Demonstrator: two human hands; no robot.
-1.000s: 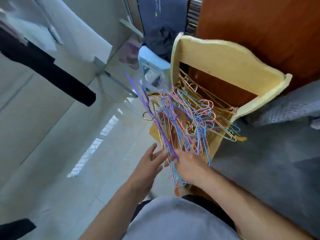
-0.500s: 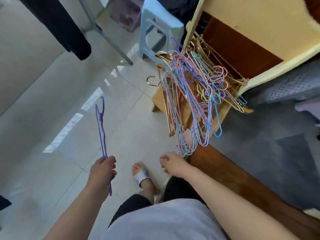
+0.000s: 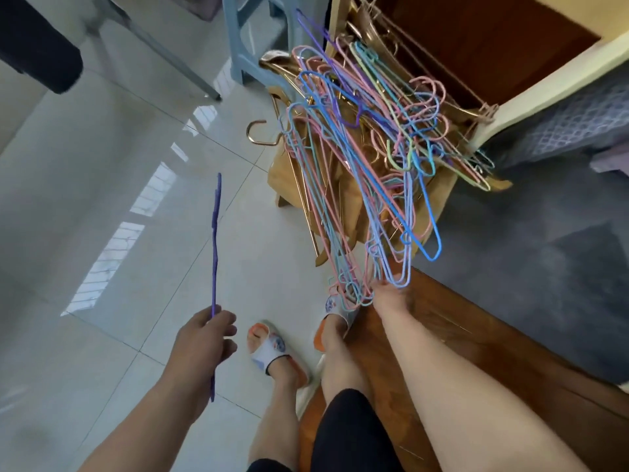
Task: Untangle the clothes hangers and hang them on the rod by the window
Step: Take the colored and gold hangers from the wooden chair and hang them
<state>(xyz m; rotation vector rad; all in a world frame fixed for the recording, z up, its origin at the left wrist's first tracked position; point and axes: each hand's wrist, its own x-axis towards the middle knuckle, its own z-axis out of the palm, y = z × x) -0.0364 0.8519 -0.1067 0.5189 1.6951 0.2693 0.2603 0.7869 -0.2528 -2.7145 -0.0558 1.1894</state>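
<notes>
A tangled heap of pink, blue, green and gold wire hangers lies on a wooden chair seat and droops over its front edge. My left hand grips a single purple hanger, seen edge-on, held out over the floor well left of the heap. My right hand is at the hanging bottom ends of the heap, fingers curled among the pink and blue wires. The rod by the window is not in view.
Glossy tiled floor spreads to the left. A pale blue plastic stool stands behind the chair. A bed with a wooden frame and grey cover is on the right. A dark garment hangs top left. My slippered feet are below.
The purple hanger has come free of the heap; my left hand carried it left and down over the floor. My right hand let go, then moved back up to the heap's lower ends.
</notes>
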